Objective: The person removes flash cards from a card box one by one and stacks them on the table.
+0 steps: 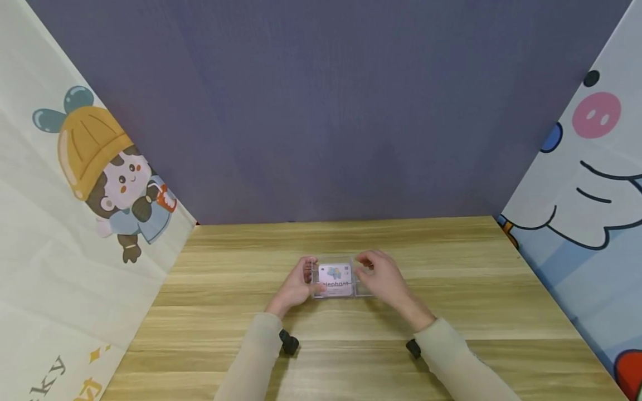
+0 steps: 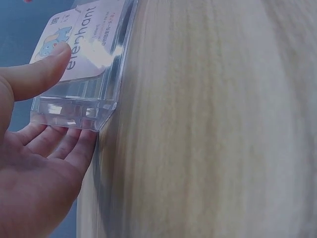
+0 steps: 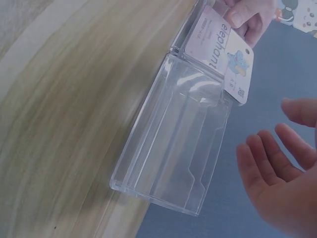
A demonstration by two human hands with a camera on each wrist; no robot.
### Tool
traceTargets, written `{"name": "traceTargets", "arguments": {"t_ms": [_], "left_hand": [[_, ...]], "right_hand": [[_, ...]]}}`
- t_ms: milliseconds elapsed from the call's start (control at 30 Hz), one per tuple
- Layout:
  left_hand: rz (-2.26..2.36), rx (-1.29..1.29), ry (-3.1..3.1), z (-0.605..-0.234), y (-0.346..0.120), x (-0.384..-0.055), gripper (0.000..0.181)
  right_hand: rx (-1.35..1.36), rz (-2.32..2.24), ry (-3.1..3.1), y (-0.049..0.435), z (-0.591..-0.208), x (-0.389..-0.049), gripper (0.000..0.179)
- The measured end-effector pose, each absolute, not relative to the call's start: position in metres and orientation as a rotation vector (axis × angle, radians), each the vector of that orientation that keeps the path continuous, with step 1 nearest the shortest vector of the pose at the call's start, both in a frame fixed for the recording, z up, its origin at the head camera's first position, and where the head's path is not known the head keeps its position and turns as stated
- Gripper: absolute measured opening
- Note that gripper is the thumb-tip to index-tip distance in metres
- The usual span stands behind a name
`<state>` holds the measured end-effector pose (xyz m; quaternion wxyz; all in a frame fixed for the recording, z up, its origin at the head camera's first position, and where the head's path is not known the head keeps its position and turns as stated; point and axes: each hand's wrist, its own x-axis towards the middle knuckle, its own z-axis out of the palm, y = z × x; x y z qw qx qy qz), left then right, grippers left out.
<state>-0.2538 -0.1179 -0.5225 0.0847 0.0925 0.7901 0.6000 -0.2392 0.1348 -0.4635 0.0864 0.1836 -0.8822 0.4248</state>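
Observation:
A clear plastic card box [image 2: 72,111] lies on the table with its hinged lid [image 3: 171,136] folded open to the right. In the box sits a flash card [image 1: 335,273] printed "elephant" with a blue elephant picture, a corner of it jutting past the box edge in the right wrist view. My left hand [image 1: 292,291] holds the box at its left end, thumb over the card and fingers at the box's end and underside. My right hand [image 3: 287,171] is beside the lid, fingers loosely bent and apart from it, with nothing in its grasp.
The wood-grain table [image 1: 321,362] meets a purple-grey panel [image 1: 321,111] at the back. Cartoon-printed sheets stand at left [image 1: 60,250] and right [image 1: 577,223]. Dark wrist devices [image 1: 288,342] sit by both sleeves.

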Motion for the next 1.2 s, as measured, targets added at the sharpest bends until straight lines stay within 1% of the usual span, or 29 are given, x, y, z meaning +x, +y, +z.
{"name": "traceTargets", "arguments": {"t_ms": [200,367,667,1200], "left_hand": [[1.78,0.279,2.353,-0.521,-0.118,-0.253,0.074],[1.751,0.27,2.369,-0.52,-0.118,-0.253,0.074],[1.728,0.26,2.388,-0.521,-0.119,-0.253,0.072],[1.724,0.288,2.387,-0.521,-0.118,-0.253,0.071]], "right_hand": [[0.57,1.143,-2.636,0.131,-0.467,-0.244,0.025],[0.543,1.065,-2.671,0.128,-0.466,-0.245,0.027],[0.531,1.039,-2.722,0.122,-0.468,-0.249,0.032],[0.512,0.965,-2.748,0.111,-0.477,-0.253,0.036]]}}
